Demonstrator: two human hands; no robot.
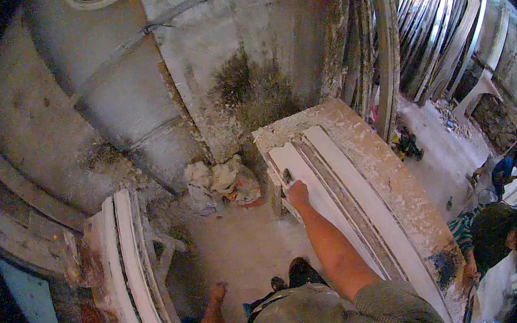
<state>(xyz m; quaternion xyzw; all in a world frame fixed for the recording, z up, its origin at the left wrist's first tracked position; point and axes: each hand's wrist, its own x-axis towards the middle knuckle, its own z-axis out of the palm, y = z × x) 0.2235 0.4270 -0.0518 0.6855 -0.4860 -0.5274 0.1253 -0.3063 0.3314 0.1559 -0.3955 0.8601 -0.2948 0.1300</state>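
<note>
My right hand point(297, 193) is closed round a small hand tool point(286, 175) with a dark, narrow end; whether it is a brush or a scraper is too small to tell. It rests at the far left end of a long white strip point(310, 181), which looks like plaster. A second white strip point(350, 176) runs beside it, with a grey-brown band between them. Both lie on a spattered workbench point(390, 167). My left hand point(219, 291) hangs low at my left side, apart from the bench; its fingers are too unclear to read.
At left, another bench carries long white strips point(133, 267). Crumpled sacks point(226, 183) lie on the floor by the stained wall point(200, 67). Many long mouldings point(426, 27) lean at the back right. One co-worker point(495, 226) bends near the right bench end; another person point(508, 171) is farther off.
</note>
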